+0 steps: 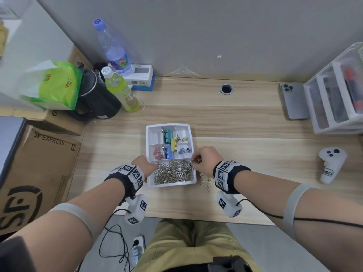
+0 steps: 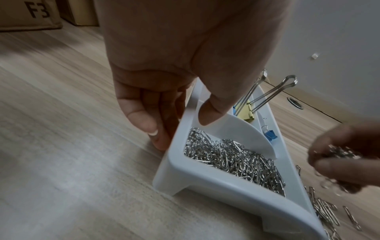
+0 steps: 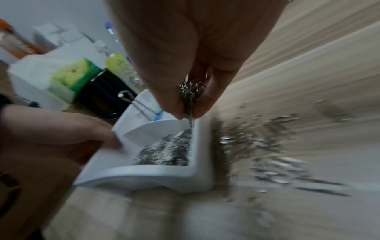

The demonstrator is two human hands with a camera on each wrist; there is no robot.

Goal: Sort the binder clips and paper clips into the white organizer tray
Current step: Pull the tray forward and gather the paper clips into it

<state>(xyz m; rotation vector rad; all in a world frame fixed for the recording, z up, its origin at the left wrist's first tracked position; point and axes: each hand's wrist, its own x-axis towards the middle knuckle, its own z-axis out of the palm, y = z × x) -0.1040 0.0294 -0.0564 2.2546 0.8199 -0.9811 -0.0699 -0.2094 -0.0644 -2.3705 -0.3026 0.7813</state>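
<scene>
Left hand (image 2: 164, 91) pinching the tray (image 2: 207, 183) wall steady; right hand (image 3: 191, 81) clutching paper clips (image 3: 191, 92) — I should release low over the front compartment, avoiding spills.

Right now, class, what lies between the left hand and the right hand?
In the head view, the tray's near compartment, heaped with paper clips, lies between the left hand and the right hand.

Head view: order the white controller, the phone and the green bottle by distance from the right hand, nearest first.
From the right hand:
1. White controller, on the desk to its right.
2. Green bottle, far left.
3. Phone, far right, beside the drawers.
</scene>
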